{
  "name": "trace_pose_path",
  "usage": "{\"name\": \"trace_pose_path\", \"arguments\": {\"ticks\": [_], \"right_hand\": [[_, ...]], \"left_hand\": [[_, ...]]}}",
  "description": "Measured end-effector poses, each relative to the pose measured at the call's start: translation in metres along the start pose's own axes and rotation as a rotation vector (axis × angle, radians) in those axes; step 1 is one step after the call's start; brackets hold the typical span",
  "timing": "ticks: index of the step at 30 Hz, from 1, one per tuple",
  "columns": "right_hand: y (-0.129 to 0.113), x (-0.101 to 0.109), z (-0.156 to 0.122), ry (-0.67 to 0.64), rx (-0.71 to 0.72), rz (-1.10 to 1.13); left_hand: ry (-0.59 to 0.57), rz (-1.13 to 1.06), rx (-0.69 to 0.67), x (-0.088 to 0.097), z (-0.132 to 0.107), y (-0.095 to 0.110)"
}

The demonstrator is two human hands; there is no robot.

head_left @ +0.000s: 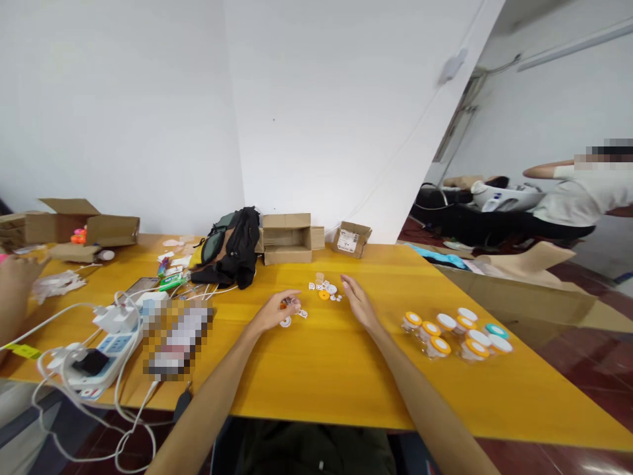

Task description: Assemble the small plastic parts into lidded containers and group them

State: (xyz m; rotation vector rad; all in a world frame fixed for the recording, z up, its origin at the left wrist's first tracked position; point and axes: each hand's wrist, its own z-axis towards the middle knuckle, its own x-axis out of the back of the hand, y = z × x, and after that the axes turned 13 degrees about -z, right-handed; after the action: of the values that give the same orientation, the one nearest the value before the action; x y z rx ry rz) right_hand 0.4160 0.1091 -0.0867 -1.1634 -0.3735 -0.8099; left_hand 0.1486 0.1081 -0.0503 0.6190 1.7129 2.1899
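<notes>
My left hand (279, 310) is above the table with curled fingers, around something small with orange and dark spots that I cannot make out. Just below its fingertips are a white disc (285, 322) and a small white piece with cut-outs (302, 314). My right hand (357, 300) holds nothing; its fingers are stretched out, to the right of a loose group of small parts. In that group I see a yellow-orange ring (324, 295), a white round disc (331, 289), and several small white pieces (319, 287).
Several clear jars with orange, white or teal lids (439, 345) stand at the right. Along the back are a backpack (232, 247) and cardboard boxes (287, 254). A power strip (106, 359) with cables and a blurred phone (180, 340) lie left. Another person's hand (20, 277) shows far left.
</notes>
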Motion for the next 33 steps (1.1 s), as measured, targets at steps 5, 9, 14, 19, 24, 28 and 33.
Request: {"name": "trace_pose_path", "arguments": {"ticks": [5,9,14,19,24,28,33], "right_hand": [[-0.002,0.0,0.005,-0.017,0.001,-0.017],[-0.012,0.002,-0.005,-0.012,0.076,-0.119],[-0.015,0.018,-0.055,-0.092,0.236,-0.367],[-0.008,0.047,-0.116,-0.145,0.341,-0.535],[-0.004,0.074,-0.151,-0.02,0.332,-0.664],[0.01,0.1,-0.157,0.29,0.153,-0.774],[0.056,0.123,-0.152,0.399,-0.272,-0.727]], "left_hand": [[-0.001,-0.007,0.016,0.001,0.0,0.003],[0.031,0.007,0.022,0.002,0.002,0.004],[0.082,-0.007,0.023,0.003,0.004,0.006],[0.087,-0.024,0.034,0.004,0.005,0.009],[0.108,-0.061,0.031,0.005,0.006,0.013],[0.117,-0.08,0.046,0.005,0.007,0.014],[0.126,-0.047,0.02,0.005,0.008,0.015]]}}
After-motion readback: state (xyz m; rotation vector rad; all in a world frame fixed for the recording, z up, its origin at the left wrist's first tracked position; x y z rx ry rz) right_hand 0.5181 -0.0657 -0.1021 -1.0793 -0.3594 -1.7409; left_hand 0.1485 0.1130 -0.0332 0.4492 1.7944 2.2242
